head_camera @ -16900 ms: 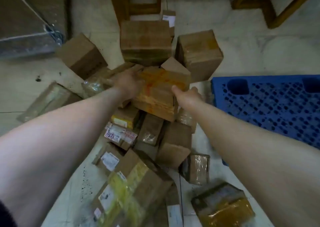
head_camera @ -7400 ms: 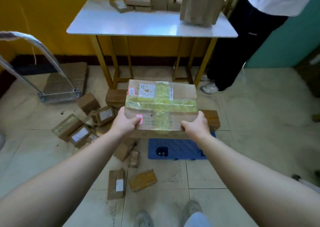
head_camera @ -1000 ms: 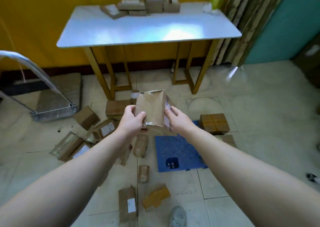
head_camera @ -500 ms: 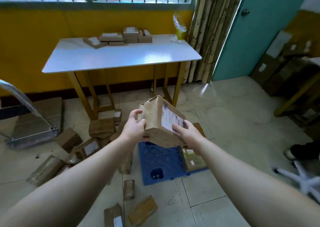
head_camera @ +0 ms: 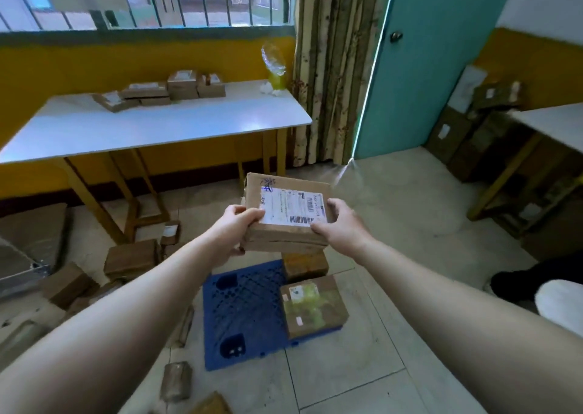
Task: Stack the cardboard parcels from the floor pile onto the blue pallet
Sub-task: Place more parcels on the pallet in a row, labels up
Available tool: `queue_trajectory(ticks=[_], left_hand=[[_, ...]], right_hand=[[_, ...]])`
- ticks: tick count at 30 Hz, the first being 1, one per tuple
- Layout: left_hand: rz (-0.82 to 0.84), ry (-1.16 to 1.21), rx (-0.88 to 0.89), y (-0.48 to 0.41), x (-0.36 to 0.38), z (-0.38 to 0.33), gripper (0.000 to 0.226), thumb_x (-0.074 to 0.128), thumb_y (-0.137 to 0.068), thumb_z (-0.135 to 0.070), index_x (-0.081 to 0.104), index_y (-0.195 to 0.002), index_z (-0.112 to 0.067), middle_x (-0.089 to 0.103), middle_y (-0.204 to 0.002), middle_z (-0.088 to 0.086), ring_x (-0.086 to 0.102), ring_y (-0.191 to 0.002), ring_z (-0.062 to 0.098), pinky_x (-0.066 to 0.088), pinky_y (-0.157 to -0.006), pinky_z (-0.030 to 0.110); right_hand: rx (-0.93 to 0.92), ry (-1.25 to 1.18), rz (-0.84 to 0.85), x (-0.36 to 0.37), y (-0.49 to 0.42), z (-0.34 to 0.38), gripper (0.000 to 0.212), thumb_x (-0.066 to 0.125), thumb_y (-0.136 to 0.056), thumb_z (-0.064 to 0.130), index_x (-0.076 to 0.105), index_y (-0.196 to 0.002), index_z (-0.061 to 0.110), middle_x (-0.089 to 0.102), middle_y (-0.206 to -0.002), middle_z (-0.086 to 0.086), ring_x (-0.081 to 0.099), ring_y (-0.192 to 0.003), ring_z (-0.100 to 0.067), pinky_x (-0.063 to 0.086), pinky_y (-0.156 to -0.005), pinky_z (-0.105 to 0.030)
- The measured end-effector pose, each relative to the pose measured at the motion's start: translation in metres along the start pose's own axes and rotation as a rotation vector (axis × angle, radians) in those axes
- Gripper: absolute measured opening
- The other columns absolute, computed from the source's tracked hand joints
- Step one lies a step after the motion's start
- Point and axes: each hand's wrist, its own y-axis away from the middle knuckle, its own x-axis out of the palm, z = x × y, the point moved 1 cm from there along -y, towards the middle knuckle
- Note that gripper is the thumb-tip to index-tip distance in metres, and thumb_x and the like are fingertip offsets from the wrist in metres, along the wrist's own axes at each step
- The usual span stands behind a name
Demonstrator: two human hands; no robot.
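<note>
In the head view, we hold one cardboard parcel (head_camera: 285, 211) in the air between both hands, near the middle of the frame. Its white shipping label (head_camera: 290, 207) faces up towards us.

Our left hand (head_camera: 235, 227) grips the parcel's corner at about eight o'clock, with the thumb on top by the label's edge and the fingers curled underneath. Our right hand (head_camera: 339, 224) grips the side at about four o'clock, with the fingers wrapped over the top edge beside the barcode. Both hands are closed firmly on the box, which lies roughly level between them.

From the parcel, the blue pallet (head_camera: 243, 306) lies on the floor at six o'clock, well below it. Two parcels sit along the pallet's right side. A green-taped parcel (head_camera: 312, 306) is nearer to us, and a plain brown parcel (head_camera: 304, 263) is just behind it, partly hidden under the box we hold.

At about eight o'clock from our hands, the floor pile (head_camera: 132, 257) spreads out to the left of the pallet. More loose boxes lie along the bottom edge of the frame.

At ten o'clock stands a white bench (head_camera: 157, 126) carrying several small parcels (head_camera: 176, 88). A teal door (head_camera: 426, 66) stands at two o'clock.
</note>
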Motion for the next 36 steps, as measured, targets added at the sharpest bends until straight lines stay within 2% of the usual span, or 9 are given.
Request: queue_trajectory(ticks=[3,5,9,15,18,21,27,31,36], left_hand=[[-0.034,0.041,-0.010,-0.007,0.015,-0.003,0.069,0.060,-0.089,-0.035,0.020,-0.145,-0.034,0.055,-0.104,0.001,0.058,-0.090,0.023,0.051,-0.077,0.042],[-0.053,0.080,-0.027,-0.013,0.014,-0.002,0.075,0.063,-0.088,-0.031,0.017,-0.146,-0.042,0.057,-0.105,0.001,0.062,-0.094,0.027,0.053,-0.083,0.047],[-0.082,0.110,-0.082,-0.032,-0.002,0.001,0.059,0.057,-0.090,-0.044,0.028,-0.142,-0.046,0.061,-0.114,0.001,0.061,-0.101,0.026,0.051,-0.090,0.054],[-0.090,0.137,-0.102,-0.087,-0.016,0.001,0.043,0.049,-0.095,-0.043,0.039,-0.136,-0.040,0.062,-0.110,-0.001,0.059,-0.100,0.025,0.050,-0.088,0.048],[-0.040,0.171,-0.119,-0.129,-0.020,-0.007,0.059,0.055,-0.093,-0.035,0.027,-0.145,-0.039,0.058,-0.113,0.003,0.058,-0.100,0.029,0.053,-0.080,0.049],[0.041,0.218,-0.162,-0.165,-0.020,-0.013,0.086,0.062,-0.090,-0.025,0.003,-0.148,-0.047,0.051,-0.114,0.005,0.059,-0.094,0.027,0.053,-0.058,0.041],[0.086,0.144,-0.166,-0.209,-0.026,-0.010,0.095,0.072,-0.082,-0.029,0.003,-0.140,-0.061,0.055,-0.126,0.008,0.064,-0.101,0.035,0.054,-0.062,0.042],[-0.078,0.205,-0.217,-0.228,-0.026,-0.012,0.064,0.066,-0.083,-0.046,0.026,-0.133,-0.043,0.057,-0.121,0.010,0.065,-0.098,0.036,0.055,-0.080,0.051],[-0.321,0.350,-0.233,-0.253,-0.004,0.001,0.056,0.071,-0.082,-0.032,0.033,-0.121,-0.020,0.055,-0.115,0.008,0.065,-0.092,0.024,0.057,-0.066,0.038]], right_hand=[[-0.025,-0.004,0.030,-0.009,-0.018,-0.007,0.071,0.068,-0.084,0.035,0.034,-0.145,0.026,0.047,-0.140,-0.002,0.050,-0.120,-0.020,0.045,-0.099,-0.038],[-0.044,-0.013,0.053,-0.008,-0.030,-0.004,0.072,0.068,-0.084,0.033,0.033,-0.146,0.027,0.047,-0.140,-0.002,0.050,-0.120,-0.020,0.045,-0.100,-0.039],[-0.061,-0.061,0.122,0.007,-0.053,0.003,0.073,0.068,-0.085,0.029,0.029,-0.148,0.026,0.048,-0.139,-0.002,0.050,-0.114,-0.016,0.045,-0.093,-0.031],[-0.064,0.002,0.194,0.025,-0.094,0.011,0.070,0.066,-0.088,0.029,0.030,-0.148,0.025,0.045,-0.140,-0.001,0.047,-0.117,-0.015,0.044,-0.097,-0.031],[-0.027,0.028,0.197,0.023,-0.128,0.014,0.067,0.066,-0.088,0.027,0.032,-0.147,0.024,0.043,-0.144,-0.001,0.046,-0.123,-0.017,0.045,-0.101,-0.037],[0.015,0.024,0.198,0.024,-0.157,0.013,0.064,0.062,-0.091,0.019,0.031,-0.147,0.022,0.044,-0.143,-0.001,0.047,-0.115,-0.012,0.043,-0.089,-0.025],[0.062,-0.014,0.201,0.039,-0.208,0.014,0.059,0.060,-0.091,0.011,0.038,-0.144,0.022,0.048,-0.141,-0.001,0.046,-0.108,-0.010,0.048,-0.095,-0.032],[0.014,0.006,0.285,0.047,-0.247,0.018,0.057,0.057,-0.090,0.003,0.042,-0.142,0.022,0.050,-0.139,0.001,0.048,-0.109,-0.011,0.048,-0.093,-0.030],[-0.060,0.023,0.268,0.077,-0.288,0.017,0.055,0.055,-0.092,0.012,0.037,-0.144,0.020,0.015,-0.157,-0.004,0.041,-0.131,-0.024,0.039,-0.107,-0.036]])
